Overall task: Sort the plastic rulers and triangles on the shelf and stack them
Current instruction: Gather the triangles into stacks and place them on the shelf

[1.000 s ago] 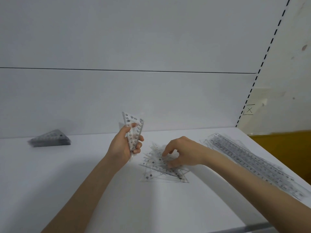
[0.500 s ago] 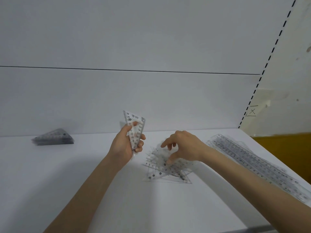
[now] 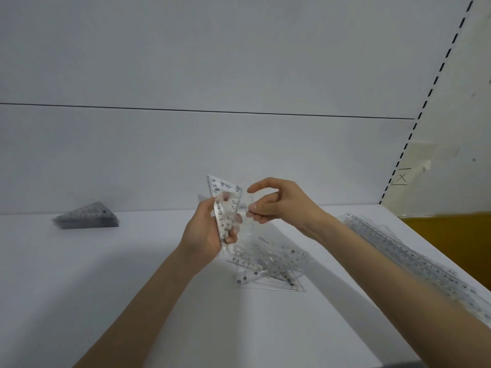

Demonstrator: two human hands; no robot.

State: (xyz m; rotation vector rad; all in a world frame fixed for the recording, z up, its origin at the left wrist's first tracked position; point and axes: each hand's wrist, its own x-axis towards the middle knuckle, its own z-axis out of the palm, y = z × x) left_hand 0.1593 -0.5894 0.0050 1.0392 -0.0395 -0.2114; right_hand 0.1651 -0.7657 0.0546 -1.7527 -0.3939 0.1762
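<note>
My left hand [image 3: 206, 231] grips a small bundle of clear plastic triangles [image 3: 224, 201], held upright above the white shelf [image 3: 132, 288]. My right hand [image 3: 281, 204] pinches another clear triangle [image 3: 249, 224] between thumb and fingers, right beside the bundle. Below the hands a loose pile of clear triangles [image 3: 268, 266] lies flat on the shelf. A neat stack of triangles [image 3: 86, 216] sits at the far left by the back wall. A row of long clear rulers [image 3: 414, 258] lies along the shelf's right side.
The white back panel [image 3: 212, 155] rises behind the shelf. A slotted upright [image 3: 427, 99] marks the right end, with a yellow surface [image 3: 451, 235] beyond it. The shelf's front edge runs near the bottom right.
My right hand has lifted off the loose pile with one triangle and brought it up beside the bundle in my left hand. The left hand has stayed raised.
</note>
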